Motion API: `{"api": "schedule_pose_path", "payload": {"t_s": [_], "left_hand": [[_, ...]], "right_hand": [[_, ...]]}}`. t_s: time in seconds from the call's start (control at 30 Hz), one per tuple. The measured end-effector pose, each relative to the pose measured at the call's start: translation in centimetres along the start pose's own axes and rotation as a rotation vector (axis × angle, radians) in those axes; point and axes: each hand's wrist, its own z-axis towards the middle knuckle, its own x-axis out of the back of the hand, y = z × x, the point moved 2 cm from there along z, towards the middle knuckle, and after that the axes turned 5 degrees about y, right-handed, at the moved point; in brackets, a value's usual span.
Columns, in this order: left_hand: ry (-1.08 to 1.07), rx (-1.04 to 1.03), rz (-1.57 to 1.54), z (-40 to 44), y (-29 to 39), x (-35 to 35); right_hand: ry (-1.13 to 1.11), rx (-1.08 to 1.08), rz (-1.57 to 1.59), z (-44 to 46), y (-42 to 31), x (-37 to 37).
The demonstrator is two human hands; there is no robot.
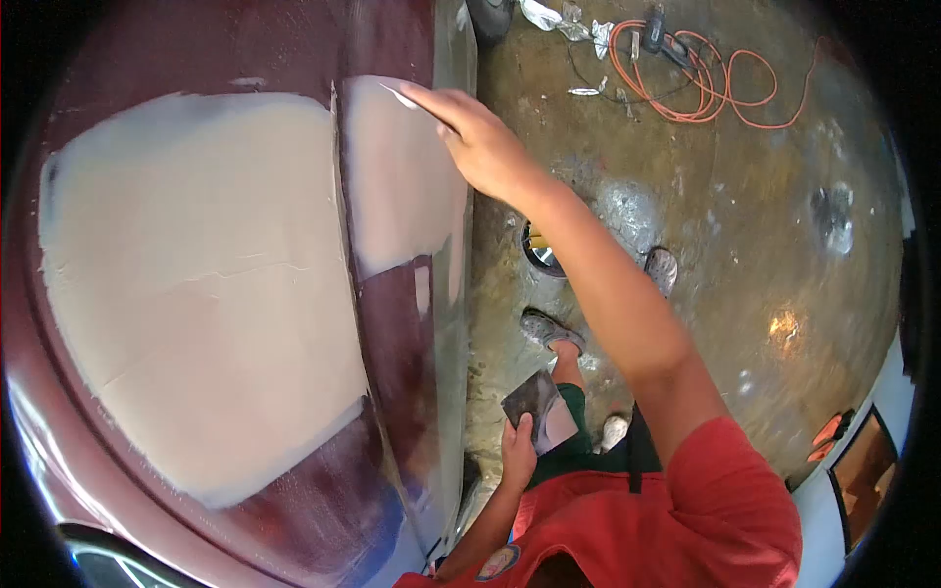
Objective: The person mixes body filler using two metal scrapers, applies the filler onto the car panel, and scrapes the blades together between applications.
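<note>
My right hand (485,142) is stretched out over the maroon car panel, closed on a thin putty spreader (431,108) seen nearly edge-on. White putty shows at the blade's far end, at the top of a smaller patch of pale filler (397,186). My left hand (519,451), lower down near my body, grips a flat dark board (536,400) with pinkish-beige putty on part of it. A much larger beige filler patch (206,294) covers the panel to the left, across a narrow seam (343,216).
On the concrete floor (725,323) lie a coiled orange cable (701,98) and a dark power tool (667,44). A round black container (541,250) stands beside the car, near my clogs (549,328). Orange sandals (831,431) are at the right.
</note>
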Motion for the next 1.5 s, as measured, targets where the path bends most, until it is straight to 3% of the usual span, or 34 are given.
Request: {"api": "schedule_pose_path", "payload": {"t_s": [0.43,0.53,0.73,0.9,0.97,1.07,1.23,1.43,1.5], "left_hand": [[0.023,0.088,0.075,0.8,1.9,1.7],[-0.011,0.107,0.001,1.1,1.0,2.4],[-0.003,0.009,0.198,1.4,2.1,3.3],[-0.013,0.047,0.054,1.1,1.5,3.0],[-0.022,0.049,0.039,1.0,1.6,2.6],[-0.02,0.076,-0.007,0.7,1.2,2.0],[-0.008,0.111,-0.01,0.4,1.3,1.5],[-0.043,0.109,-0.085,0.5,0.9,1.9],[-0.034,0.103,-0.075,0.6,0.7,1.9]], "right_hand": [[0.03,0.035,-0.082,2.2,1.0,-2.6],[0.056,0.077,-0.11,-1.1,0.4,-4.3],[0.101,-0.039,-0.166,-12.8,-2.5,-10.4],[-0.056,-0.088,-0.128,-17.8,-2.9,-9.8],[-0.108,-0.046,-0.16,-16.6,-2.3,-7.9],[0.022,-0.119,-0.029,-9.4,-1.8,-4.1],[0.138,0.037,-0.018,-0.6,0.5,-2.6],[-0.005,-0.061,-0.087,3.0,0.1,-2.1],[0.034,0.012,-0.093,2.2,0.4,-2.6]]}}
